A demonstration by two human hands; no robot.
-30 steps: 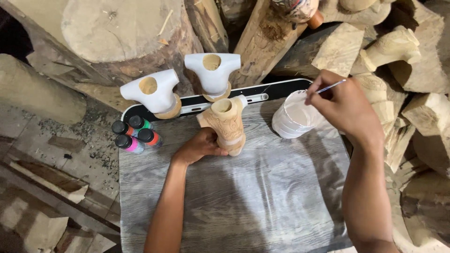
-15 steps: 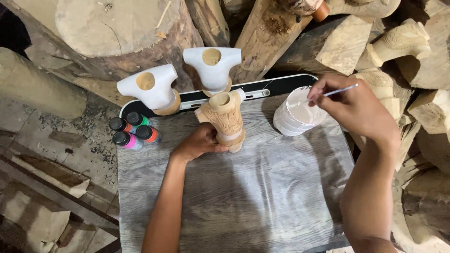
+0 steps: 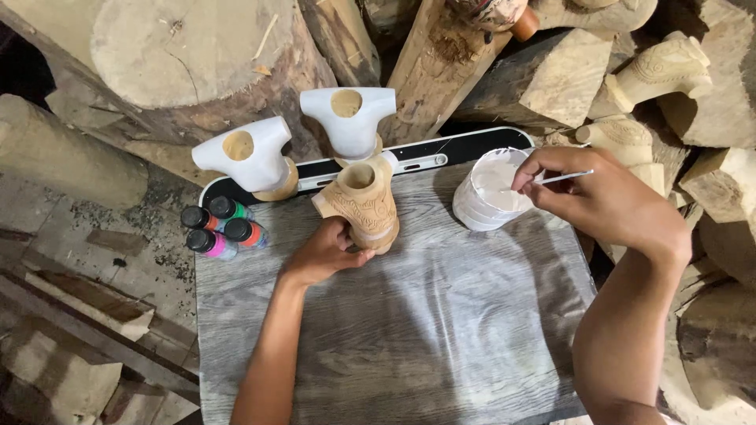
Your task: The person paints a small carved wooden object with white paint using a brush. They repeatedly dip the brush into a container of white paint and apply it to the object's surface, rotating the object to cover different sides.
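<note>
My left hand [image 3: 324, 253] grips the base of an unpainted carved wooden piece [image 3: 362, 203] standing on a grey wood-grain board [image 3: 409, 330]. My right hand [image 3: 606, 201] holds a thin paintbrush [image 3: 551, 179] whose tip reaches over a white cup of white paint [image 3: 490, 191] at the board's far right. Two wooden pieces painted white [image 3: 250, 154] [image 3: 349, 120] stand at the board's far edge, behind the carved one.
Several small paint bottles with black caps [image 3: 219, 228] cluster at the board's left corner. A large log round [image 3: 197, 55] and stacked carved wood blocks [image 3: 646, 71] crowd the back and right. Wood scraps [image 3: 87, 315] lie on the floor at left.
My right hand has brought the brush tip down toward the paint cup. The view has shifted slightly. My left hand stays on the carved piece.
</note>
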